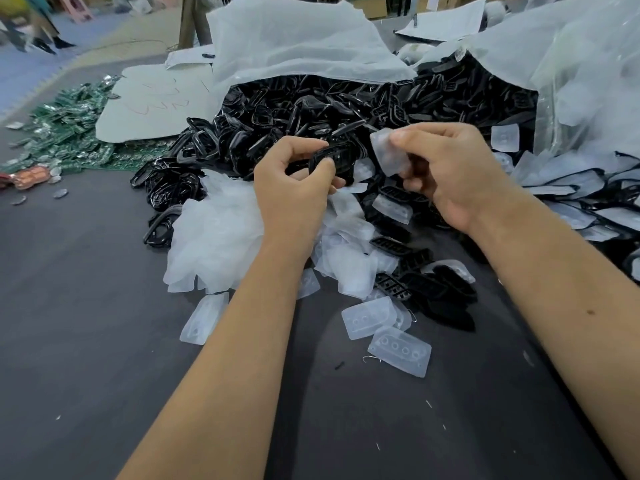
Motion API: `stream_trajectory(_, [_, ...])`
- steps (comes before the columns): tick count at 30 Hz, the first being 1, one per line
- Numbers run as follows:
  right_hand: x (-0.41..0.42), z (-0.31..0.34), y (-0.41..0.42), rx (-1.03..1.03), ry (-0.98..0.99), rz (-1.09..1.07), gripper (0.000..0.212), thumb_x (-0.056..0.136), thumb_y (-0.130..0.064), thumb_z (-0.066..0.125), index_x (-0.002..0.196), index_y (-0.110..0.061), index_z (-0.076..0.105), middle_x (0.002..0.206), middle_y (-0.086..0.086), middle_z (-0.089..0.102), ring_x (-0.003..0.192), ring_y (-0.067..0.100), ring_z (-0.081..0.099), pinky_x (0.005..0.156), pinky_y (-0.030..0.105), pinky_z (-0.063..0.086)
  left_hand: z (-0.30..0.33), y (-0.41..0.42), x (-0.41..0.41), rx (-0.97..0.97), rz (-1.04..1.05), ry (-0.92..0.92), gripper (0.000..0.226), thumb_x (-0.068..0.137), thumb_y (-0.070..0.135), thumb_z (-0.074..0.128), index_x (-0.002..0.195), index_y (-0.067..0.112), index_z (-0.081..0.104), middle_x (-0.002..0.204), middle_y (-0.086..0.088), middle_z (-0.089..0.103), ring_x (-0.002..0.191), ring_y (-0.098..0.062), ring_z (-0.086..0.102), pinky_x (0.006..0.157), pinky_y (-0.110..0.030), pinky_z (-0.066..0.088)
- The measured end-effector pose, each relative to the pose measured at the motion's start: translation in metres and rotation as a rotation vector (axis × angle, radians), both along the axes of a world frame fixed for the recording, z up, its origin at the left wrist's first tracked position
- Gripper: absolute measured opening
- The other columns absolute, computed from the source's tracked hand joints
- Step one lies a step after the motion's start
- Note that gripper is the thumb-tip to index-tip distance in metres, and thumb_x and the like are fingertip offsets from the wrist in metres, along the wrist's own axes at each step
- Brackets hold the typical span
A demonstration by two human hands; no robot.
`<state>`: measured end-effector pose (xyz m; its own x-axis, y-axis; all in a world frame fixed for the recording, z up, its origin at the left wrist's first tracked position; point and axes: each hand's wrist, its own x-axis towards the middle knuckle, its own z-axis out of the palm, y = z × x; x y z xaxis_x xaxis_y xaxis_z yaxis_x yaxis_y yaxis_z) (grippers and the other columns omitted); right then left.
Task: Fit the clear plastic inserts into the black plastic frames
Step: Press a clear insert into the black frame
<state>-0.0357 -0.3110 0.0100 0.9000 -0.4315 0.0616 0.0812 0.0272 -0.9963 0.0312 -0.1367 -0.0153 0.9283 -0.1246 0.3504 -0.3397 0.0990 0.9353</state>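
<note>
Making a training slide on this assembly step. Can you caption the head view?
Left hand holds a black frame while the right hand brings a clear insert toward it, above piled parts.

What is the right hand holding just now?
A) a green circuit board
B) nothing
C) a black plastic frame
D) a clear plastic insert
D: the right hand pinches a clear plastic insert between thumb and fingers, raised above the pile, while the left hand grips a black plastic frame beside it.
</note>
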Motion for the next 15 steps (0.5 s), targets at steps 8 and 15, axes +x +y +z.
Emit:
stream_trajectory(8, [-0.0014, -0.0081, -0.0008, 0.137, 0.025, 0.023, 0.008, 0.092, -0.001, 0.073, 0.093, -0.009, 0.074, 0.078, 0.009, 0.073, 0.059, 0.011, 0.063, 0.049, 0.018, 0.046, -0.0037, -0.0086, -0.0058, 0.113, -0.096, -0.009, 0.016, 0.089, -0.006, 0.069, 0.099, 0.005, 0.073, 0.089, -0.005, 0.074, 0.061, -0.017, 0.075, 0.057, -0.02, 0.053])
stream_trajectory(15, [-0.0015, -0.0098, 0.0013, 0.024, 0.003, 0.081, 0.013, 0.084, 0.001, 0.08, 0.084, -0.008, 0.072, 0.073, 0.005, 0.07, 0.059, 0.012, 0.057, 0.049, 0.019, 0.044, -0.0071, -0.0067, 0.0018, 0.011, -0.138, 0.078, 0.019, 0.086, -0.011, 0.068, 0.096, 0.004, 0.075, 0.085, -0.008, 0.073, 0.058, -0.019, 0.072, 0.057, -0.021, 0.053])
